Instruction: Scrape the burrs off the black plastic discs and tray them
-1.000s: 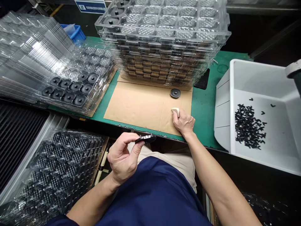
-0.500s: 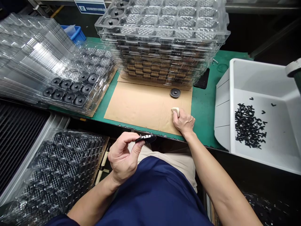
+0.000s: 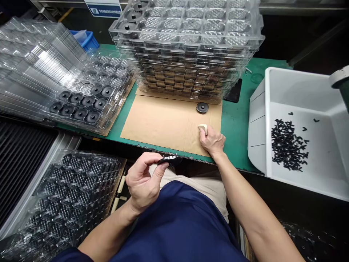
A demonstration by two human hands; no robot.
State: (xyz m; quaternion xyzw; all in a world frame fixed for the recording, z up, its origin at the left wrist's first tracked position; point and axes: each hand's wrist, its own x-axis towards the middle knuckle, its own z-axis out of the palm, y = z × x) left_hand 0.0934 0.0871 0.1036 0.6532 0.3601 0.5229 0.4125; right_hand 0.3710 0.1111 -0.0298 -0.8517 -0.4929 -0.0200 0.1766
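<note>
- Head view: almost nothing has just changed; the black disc (image 3: 174, 160) is still held by the left hand (image 3: 144, 180) at the lower centre of the frame, beyond the near edge of the green surface (image 3: 236, 140).
- The disc is pinched at its rim between thumb and fingers, which are parted only by its thickness; it is seen nearly edge-on, with small pale and upright features showing along its upper side.
- The pale block (image 3: 203, 127), right of centre, is gripped by the right hand (image 3: 214, 141), its fingers curled closely; the hand appears to be rested on the cardboard sheet (image 3: 155, 122).
- From this steadiness, a pause in the handling is judged; block and disc are kept well apart.
- Against the earlier frame, only a slight leftward drift is noticed in the white bin (image 3: 256, 127) at the right and the clear tray stack (image 3: 188, 54) at the top centre, probably caused by a small head movement.
- The dark round part (image 3: 202, 107) is left lying on the cardboard, just below the stack; the small black pieces (image 3: 289, 147) in the bin appear undisturbed.
</note>
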